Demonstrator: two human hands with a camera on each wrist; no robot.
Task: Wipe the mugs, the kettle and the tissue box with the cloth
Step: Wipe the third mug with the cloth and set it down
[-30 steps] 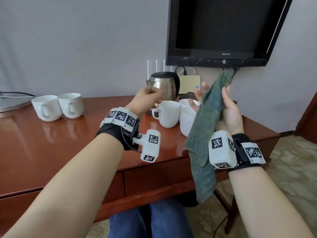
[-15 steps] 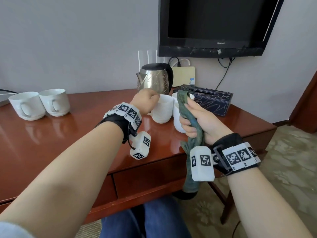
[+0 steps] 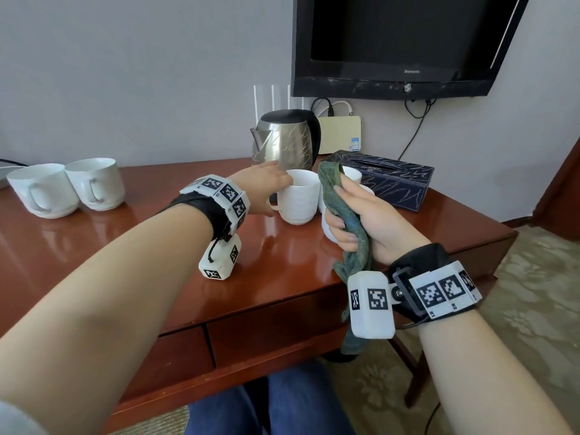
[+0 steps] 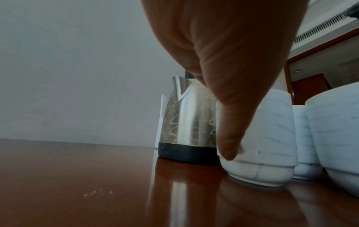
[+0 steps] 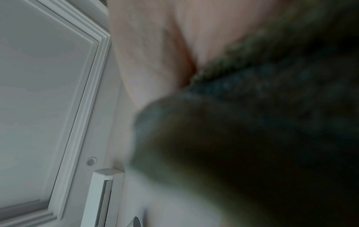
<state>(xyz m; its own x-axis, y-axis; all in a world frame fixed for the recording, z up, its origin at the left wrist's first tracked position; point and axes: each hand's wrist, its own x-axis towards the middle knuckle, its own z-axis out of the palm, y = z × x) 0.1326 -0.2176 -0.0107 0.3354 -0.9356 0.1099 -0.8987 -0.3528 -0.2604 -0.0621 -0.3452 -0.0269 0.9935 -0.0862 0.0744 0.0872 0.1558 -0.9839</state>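
A white mug (image 3: 299,200) stands on the wooden table (image 3: 125,246) in front of the steel kettle (image 3: 285,142). My left hand (image 3: 278,197) reaches its left side, with straight fingers along the rim and the thumb by the handle. In the left wrist view one finger (image 4: 229,138) touches the mug (image 4: 272,130) low on its wall. My right hand (image 3: 343,215) grips a bunched green cloth (image 3: 332,189) just right of that mug; the cloth's tail hangs past the table edge. It partly hides two more mugs (image 3: 351,174). The dark tissue box (image 3: 386,180) lies behind.
Two more white mugs (image 3: 44,189) stand together at the table's far left. A black TV (image 3: 401,42) hangs on the wall above, with a cream box (image 3: 340,135) and cables under it. The table's front edge and drawer are near my knees.
My left hand has gone from a fist beside the mug to straight fingers on its rim. The right hand brought the cloth down from face height and bunched it beside the mugs.
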